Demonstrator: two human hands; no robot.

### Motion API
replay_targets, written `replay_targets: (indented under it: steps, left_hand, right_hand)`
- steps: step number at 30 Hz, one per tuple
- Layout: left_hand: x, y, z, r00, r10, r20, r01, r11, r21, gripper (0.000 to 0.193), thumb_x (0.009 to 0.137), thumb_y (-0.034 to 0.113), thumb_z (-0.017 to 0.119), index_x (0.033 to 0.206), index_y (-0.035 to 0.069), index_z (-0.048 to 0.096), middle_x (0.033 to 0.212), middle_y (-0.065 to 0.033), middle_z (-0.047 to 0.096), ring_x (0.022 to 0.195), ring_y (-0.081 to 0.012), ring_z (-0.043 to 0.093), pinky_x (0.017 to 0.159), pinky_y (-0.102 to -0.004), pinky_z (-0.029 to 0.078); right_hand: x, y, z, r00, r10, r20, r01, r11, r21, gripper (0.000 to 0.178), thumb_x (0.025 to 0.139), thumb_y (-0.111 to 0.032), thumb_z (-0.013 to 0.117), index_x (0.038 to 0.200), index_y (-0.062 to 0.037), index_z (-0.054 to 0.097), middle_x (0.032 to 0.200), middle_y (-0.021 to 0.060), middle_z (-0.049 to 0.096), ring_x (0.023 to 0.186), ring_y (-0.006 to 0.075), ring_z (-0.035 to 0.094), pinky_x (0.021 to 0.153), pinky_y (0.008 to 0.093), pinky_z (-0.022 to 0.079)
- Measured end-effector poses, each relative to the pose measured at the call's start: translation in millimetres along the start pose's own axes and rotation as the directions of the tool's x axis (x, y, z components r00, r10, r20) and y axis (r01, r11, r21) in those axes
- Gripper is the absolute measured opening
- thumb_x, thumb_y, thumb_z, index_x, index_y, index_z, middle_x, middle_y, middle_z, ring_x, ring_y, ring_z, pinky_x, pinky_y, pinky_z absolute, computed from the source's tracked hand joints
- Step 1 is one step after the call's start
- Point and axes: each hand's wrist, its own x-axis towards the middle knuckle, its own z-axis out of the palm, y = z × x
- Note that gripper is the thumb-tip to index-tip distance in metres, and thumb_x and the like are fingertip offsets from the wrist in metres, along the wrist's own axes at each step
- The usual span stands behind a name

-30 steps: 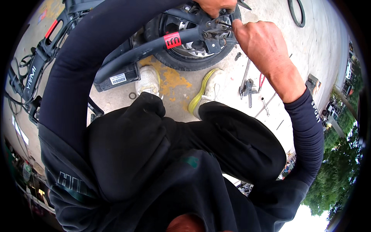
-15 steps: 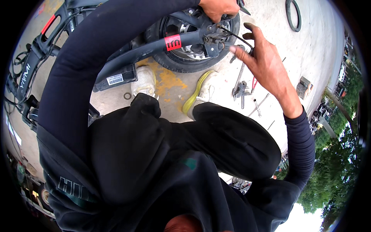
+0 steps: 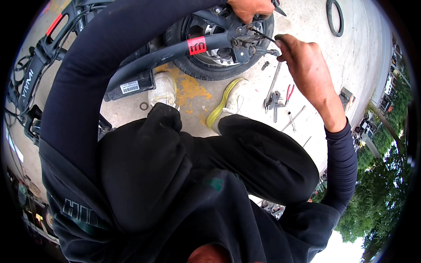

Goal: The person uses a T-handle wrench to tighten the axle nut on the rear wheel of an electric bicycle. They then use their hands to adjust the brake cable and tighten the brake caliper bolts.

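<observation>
My right hand (image 3: 305, 61) is closed around the outer end of a hex key (image 3: 263, 35), a thin black rod. Its other end meets the bolt area at the rear of a dark bike frame (image 3: 166, 57) with a red patch. My left hand (image 3: 251, 9) reaches over from the far side, fingers curled at the frame end by the wheel (image 3: 210, 72); what they grip is hidden. A dark pointed piece (image 3: 279, 8) sticks out beside that hand. Below the bolt area a short cylindrical fitting (image 3: 263, 51) points toward my right hand.
On the floor lie a long wrench (image 3: 274, 81), an adjustable wrench (image 3: 275, 103), red-handled pliers (image 3: 289, 94), a socket tool (image 3: 291, 120) and a ring (image 3: 144, 106). A loose tyre (image 3: 334, 17) is farther off. A black battery (image 3: 131, 85) sits under the frame. My shoes (image 3: 230, 101) stand near the wheel.
My right hand's fingers, spread half a second ago, have closed around the end of the hex key. The key has swung slightly upward in the picture. My left hand stays nearly in place.
</observation>
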Motion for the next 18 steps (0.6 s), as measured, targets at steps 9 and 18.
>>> replay_targets:
  steps: [9, 18]
  left_hand:
    - [1.8, 5.8, -4.9, 0.997, -0.052, 0.057, 0.053, 0.999, -0.005, 0.021, 0.069, 0.016, 0.073, 0.085, 0.003, 0.075, 0.086, -0.0207, 0.073, 0.087, -0.0391, 0.071, 0.076, -0.0466, 0.056]
    - [0.6, 4.4, -3.2, 0.999, -0.037, 0.037, 0.037, 0.999, 0.009, 0.02, 0.069, 0.015, 0.074, 0.084, 0.002, 0.074, 0.085, -0.0213, 0.072, 0.086, -0.0402, 0.071, 0.075, -0.0469, 0.056]
  right_hand:
    - [-11.3, 7.4, 6.0, 0.986, 0.087, -0.139, -0.08, 0.995, 0.053, 0.038, 0.1, -0.027, 0.067, 0.126, -0.001, 0.063, 0.099, 0.0172, 0.073, 0.083, 0.0295, 0.074, 0.073, 0.0335, 0.059]
    - [-8.2, 4.4, 10.1, 0.994, 0.108, -0.022, -0.106, 0.991, 0.084, 0.029, 0.103, -0.024, 0.06, 0.117, 0.0008, 0.063, 0.074, 0.0155, 0.068, 0.066, 0.0322, 0.071, 0.063, 0.0354, 0.058]
